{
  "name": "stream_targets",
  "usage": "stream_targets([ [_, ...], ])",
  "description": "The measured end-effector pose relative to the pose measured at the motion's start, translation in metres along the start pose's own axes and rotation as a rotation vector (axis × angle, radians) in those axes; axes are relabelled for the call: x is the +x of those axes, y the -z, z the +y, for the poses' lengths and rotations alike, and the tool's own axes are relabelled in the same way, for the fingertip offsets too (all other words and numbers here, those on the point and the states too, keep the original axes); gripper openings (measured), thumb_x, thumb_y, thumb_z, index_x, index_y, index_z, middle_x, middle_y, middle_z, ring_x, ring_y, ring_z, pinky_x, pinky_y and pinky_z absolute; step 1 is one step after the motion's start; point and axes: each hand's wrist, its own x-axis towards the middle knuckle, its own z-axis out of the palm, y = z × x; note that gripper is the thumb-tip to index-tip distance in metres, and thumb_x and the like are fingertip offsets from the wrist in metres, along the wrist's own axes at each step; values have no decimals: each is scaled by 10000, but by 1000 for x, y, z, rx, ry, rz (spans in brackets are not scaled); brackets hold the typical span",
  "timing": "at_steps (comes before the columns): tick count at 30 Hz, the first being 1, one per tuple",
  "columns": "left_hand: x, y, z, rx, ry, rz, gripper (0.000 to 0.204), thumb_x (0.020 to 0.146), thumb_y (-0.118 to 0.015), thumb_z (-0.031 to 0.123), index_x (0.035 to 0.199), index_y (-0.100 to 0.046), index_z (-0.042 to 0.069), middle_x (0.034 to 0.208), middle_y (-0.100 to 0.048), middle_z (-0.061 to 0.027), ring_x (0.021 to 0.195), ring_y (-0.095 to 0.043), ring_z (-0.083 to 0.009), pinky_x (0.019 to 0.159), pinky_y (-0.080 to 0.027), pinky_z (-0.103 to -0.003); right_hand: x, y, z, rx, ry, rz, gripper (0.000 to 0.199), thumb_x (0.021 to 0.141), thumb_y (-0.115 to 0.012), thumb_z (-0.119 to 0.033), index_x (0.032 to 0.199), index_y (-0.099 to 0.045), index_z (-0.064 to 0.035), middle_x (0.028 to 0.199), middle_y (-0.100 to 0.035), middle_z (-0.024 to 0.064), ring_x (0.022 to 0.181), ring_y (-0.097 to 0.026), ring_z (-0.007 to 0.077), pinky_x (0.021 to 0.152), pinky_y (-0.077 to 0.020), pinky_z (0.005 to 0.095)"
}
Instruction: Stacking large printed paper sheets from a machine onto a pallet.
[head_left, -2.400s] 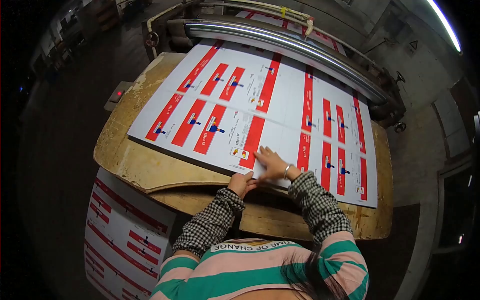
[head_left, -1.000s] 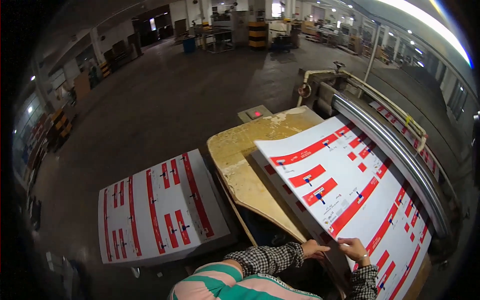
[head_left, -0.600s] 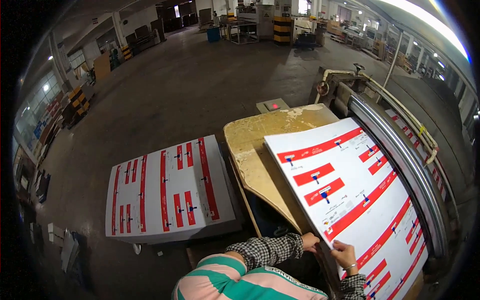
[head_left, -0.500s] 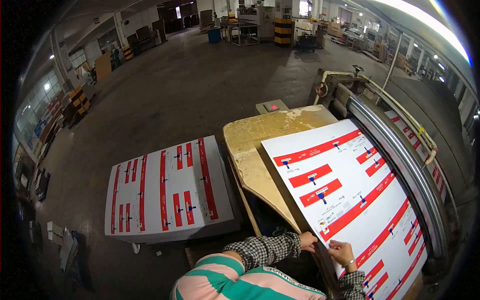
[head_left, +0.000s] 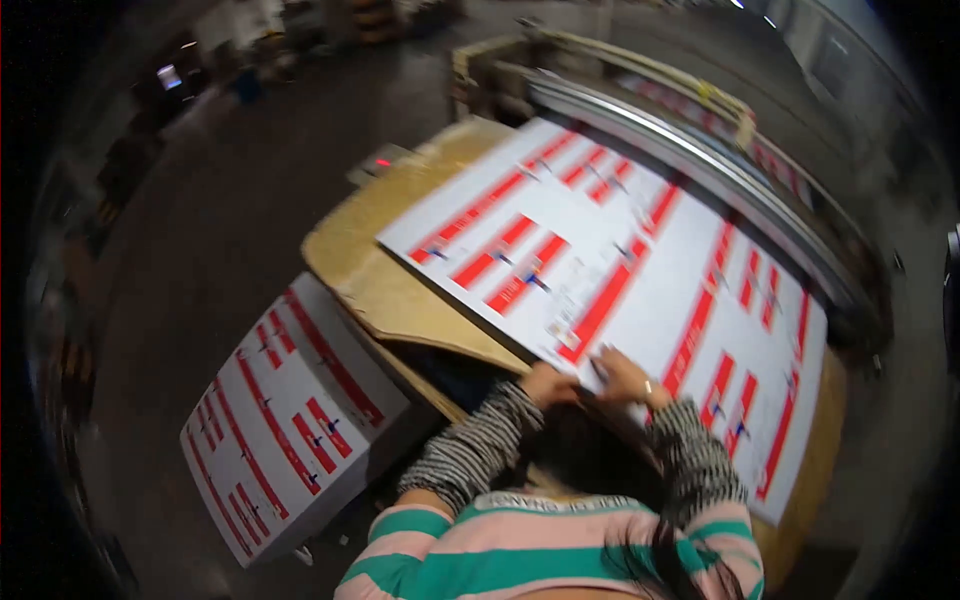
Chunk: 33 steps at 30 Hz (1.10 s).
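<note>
A large white printed sheet (head_left: 640, 300) with red bands and small blue marks lies on a worn tan board (head_left: 420, 290), its far edge by a shiny metal roller (head_left: 690, 140). At the sheet's near edge, my left hand (head_left: 552, 384) has its fingers closed, apparently on the rim. Just to its right, my right hand (head_left: 622, 377) pinches the same edge, thumb and fingers curled together. The picture is smeared, so the fingertips are partly hidden. Whether one sheet or several lie there, I cannot tell.
A tall stack of similar printed sheets (head_left: 275, 410) stands at the lower left, below the board. Beyond the board's far left corner a box with a red light (head_left: 384, 163) shows. A yellowish pipe (head_left: 640, 62) runs above the roller.
The view has turned right and tilted, so the board and stack appear shifted left. Both hands remain at the sheet's near edge and are now closer together.
</note>
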Motion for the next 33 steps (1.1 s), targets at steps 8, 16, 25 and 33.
stream_targets([
  [8, -13, -6, 23, -496, 455, 232, 288, 838, -349, 63, 1061, -425, -104, 1103, -470, -201, 1011, -477, -286, 883, -414, -444, -21, 72, -62, 325, -130, 263, 231, 672, -540, -120, 856, -575, 15, 874, -597, 181, 752, -605, 226, 635, -462, 278],
  [16, -12, 4, 10, -452, 399, 157, 302, 862, -383, 112, 1087, -402, -90, 1065, -502, -196, 941, -533, -318, 814, -460, -413, -19, 10, -40, 416, -179, 193, 314, 634, -612, -180, 883, -598, 11, 944, -597, 155, 900, -587, 212, 702, -458, 279],
  [25, -13, 11, 5, -450, 406, 177, 313, 850, -449, 117, 1121, -399, -33, 1027, -535, -148, 892, -567, -277, 758, -490, -384, 35, 9, -8, 194, -482, 245, 621, 599, -677, -373, 1096, -501, -45, 1127, -472, 230, 1052, -441, 334, 878, -375, 364],
  [33, -21, 15, 17, -464, 386, 60, 267, 770, -586, 131, 967, -533, -41, 909, -595, -124, 864, -580, -233, 799, -458, -330, 6, 23, -50, 169, -132, -100, 456, 624, -604, -212, 1031, -544, -15, 1086, -510, 228, 1028, -482, 320, 866, -391, 321],
])
